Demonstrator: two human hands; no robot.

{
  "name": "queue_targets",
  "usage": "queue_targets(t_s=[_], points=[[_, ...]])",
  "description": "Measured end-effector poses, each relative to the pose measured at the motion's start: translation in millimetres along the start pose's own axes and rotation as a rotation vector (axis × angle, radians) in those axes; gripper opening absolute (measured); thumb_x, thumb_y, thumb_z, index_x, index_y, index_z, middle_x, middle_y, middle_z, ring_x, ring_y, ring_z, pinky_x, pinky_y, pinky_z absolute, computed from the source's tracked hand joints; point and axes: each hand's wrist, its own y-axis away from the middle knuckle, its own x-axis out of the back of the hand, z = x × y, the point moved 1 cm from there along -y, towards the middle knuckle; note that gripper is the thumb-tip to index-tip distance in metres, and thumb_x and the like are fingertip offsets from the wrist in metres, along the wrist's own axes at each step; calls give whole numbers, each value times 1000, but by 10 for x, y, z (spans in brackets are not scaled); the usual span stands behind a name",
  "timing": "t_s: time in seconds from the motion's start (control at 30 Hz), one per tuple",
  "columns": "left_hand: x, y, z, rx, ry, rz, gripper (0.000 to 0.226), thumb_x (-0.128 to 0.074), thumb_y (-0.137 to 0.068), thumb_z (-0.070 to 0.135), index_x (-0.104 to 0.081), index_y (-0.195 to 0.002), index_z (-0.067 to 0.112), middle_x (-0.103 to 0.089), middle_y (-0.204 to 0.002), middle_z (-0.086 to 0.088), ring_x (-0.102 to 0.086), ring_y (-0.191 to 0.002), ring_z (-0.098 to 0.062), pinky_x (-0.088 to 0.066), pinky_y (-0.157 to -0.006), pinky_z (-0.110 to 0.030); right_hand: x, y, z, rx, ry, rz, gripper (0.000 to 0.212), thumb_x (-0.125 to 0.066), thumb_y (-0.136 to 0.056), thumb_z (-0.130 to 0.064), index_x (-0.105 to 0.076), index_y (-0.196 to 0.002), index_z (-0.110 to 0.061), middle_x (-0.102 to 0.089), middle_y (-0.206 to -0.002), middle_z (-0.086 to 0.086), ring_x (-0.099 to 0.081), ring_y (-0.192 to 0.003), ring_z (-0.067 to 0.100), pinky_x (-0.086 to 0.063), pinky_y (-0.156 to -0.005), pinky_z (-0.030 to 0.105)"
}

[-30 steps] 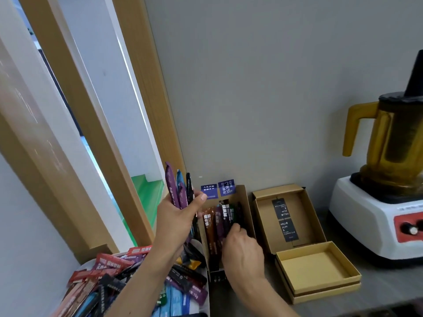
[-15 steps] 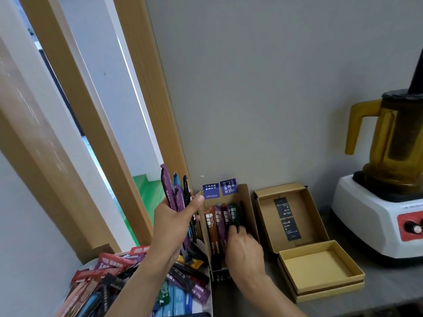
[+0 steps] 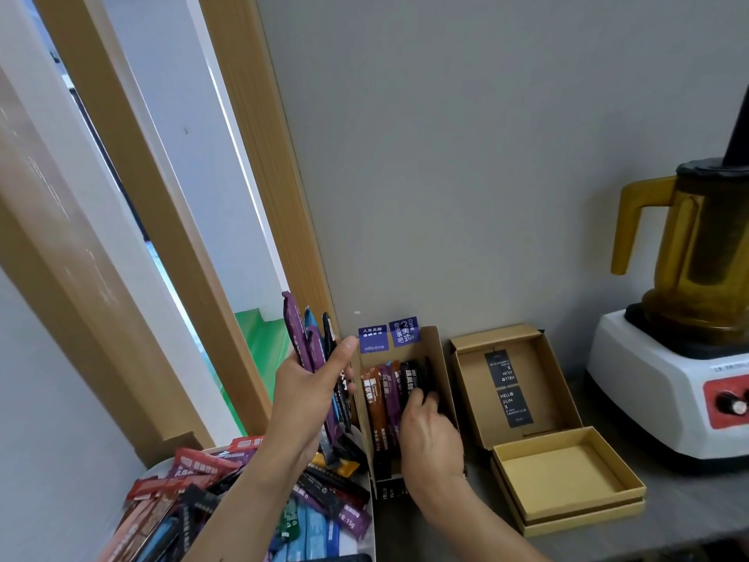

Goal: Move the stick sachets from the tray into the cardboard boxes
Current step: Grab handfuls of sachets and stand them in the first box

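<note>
My left hand (image 3: 310, 393) holds a bundle of stick sachets (image 3: 308, 342) upright, purple, blue and black, above the tray. A white tray (image 3: 367, 517) at the bottom left is piled with several loose sachets (image 3: 227, 496). To its right an open cardboard box (image 3: 435, 358) leans against the wall with a row of brown, purple and black sachets (image 3: 385, 395) standing in it. My right hand (image 3: 429, 432) is inside this box, fingers closed on a black sachet (image 3: 415, 379) at the right end of the row. A second cardboard box (image 3: 567, 480) lies open and empty further right.
A blender (image 3: 689, 318) with an amber jug and white base stands at the right on the grey counter (image 3: 689, 521). A grey wall runs behind the boxes. A wooden door frame (image 3: 259, 196) and glass panel are at the left.
My right hand has pushed a little deeper into the box along the sachet row. The left hand with its bundle has hardly moved.
</note>
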Motion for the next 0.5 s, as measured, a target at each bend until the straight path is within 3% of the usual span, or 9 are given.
queue_targets(t_s=[0.1, 0.3, 0.5], points=[[-5, -3, 5, 22, 54, -16, 57, -79, -78, 46, -71, -103, -4, -71, -68, -5, -66, -63, -24, -59, -93, -52, 12, -26, -5, 1, 13, 6, 44, -55, -106, -15, -37, -146, -11, -53, -142, 11, -72, -110, 22, -61, -84, 31], [23, -18, -16, 61, 89, -29, 35, -76, -93, 32, -70, -101, -1, -68, -67, -11, -64, -63, -26, -59, -72, -40, 12, -43, -38, 1, 9, 4, 37, -49, -108, -14, -38, -144, -10, -53, -142, 11, -72, -110, 22, -61, -84, 32], [23, -18, -11, 73, 103, -37, 38, -75, -93, 30, -67, -109, -4, -66, -71, -12, -64, -61, -25, -60, -62, -35, 22, -60, -48, 6, 10, -10, 39, -52, -107, -14, -38, -144, -11, -51, -144, 12, -72, -108, 22, -60, -83, 30]])
